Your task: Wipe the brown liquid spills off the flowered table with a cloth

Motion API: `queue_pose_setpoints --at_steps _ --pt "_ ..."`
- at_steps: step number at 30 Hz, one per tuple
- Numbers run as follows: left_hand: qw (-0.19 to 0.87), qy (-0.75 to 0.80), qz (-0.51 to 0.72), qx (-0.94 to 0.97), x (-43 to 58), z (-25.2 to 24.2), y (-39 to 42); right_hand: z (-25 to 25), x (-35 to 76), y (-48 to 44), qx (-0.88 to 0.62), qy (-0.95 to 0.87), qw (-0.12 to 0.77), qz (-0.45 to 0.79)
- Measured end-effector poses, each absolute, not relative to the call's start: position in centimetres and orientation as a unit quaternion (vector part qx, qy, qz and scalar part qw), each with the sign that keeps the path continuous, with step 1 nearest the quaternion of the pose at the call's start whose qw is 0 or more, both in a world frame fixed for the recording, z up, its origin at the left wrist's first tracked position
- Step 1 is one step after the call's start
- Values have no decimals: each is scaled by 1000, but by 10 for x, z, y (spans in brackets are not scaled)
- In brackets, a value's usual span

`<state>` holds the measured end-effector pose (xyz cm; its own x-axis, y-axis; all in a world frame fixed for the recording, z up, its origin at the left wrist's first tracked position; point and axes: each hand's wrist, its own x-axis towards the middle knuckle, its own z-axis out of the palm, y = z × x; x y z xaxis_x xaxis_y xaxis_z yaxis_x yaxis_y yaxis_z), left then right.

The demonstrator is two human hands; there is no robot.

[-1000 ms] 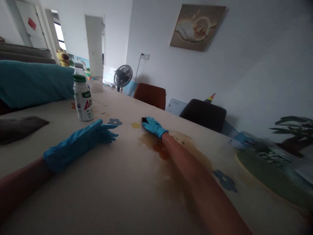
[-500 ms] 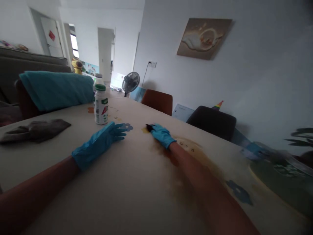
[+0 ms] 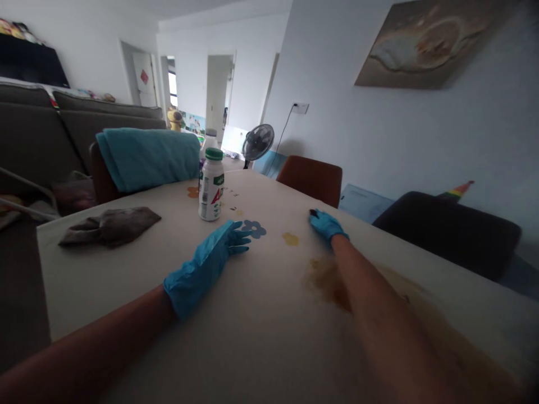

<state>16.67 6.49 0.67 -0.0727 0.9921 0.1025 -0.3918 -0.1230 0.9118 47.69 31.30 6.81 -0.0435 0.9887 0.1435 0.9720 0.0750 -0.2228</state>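
Both of my hands wear blue gloves over the pale table (image 3: pixel 236 342). My left hand (image 3: pixel 206 264) lies with its fingers spread beside a printed blue flower (image 3: pixel 254 228), holding nothing. Just behind it stands a white bottle with a green cap (image 3: pixel 211 188). Farther right, near the table's far edge, my right hand (image 3: pixel 329 226) is closed over a small dark thing (image 3: pixel 313 213), mostly covered by the fingers. A brown wet-looking stain (image 3: pixel 322 275) spreads under and beside my right forearm. To the left lies a crumpled grey-brown cloth (image 3: pixel 112 225).
A second bottle (image 3: pixel 210 134) stands behind the first. Around the table are a chair draped with a teal towel (image 3: pixel 151 157), a brown chair (image 3: pixel 311 178) and a black chair (image 3: pixel 450 230). A fan (image 3: pixel 258 141) stands past the far end.
My right hand has slid from the printed yellow flower toward the table's right edge with the dark thing. My left hand stays by the blue flower. The view has turned left.
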Motion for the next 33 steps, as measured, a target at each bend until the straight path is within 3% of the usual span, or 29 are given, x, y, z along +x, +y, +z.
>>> queue_pose_setpoints --at_steps 9,22,27,33 --pt "429 374 740 358 166 9 74 68 402 244 -469 -869 79 139" --pt "462 341 731 369 149 22 88 54 422 15 -230 -946 78 214" --pt "461 323 719 409 150 35 85 37 428 2 -247 -943 124 186" --pt "419 277 723 474 148 40 80 47 360 87 -376 -912 101 129"
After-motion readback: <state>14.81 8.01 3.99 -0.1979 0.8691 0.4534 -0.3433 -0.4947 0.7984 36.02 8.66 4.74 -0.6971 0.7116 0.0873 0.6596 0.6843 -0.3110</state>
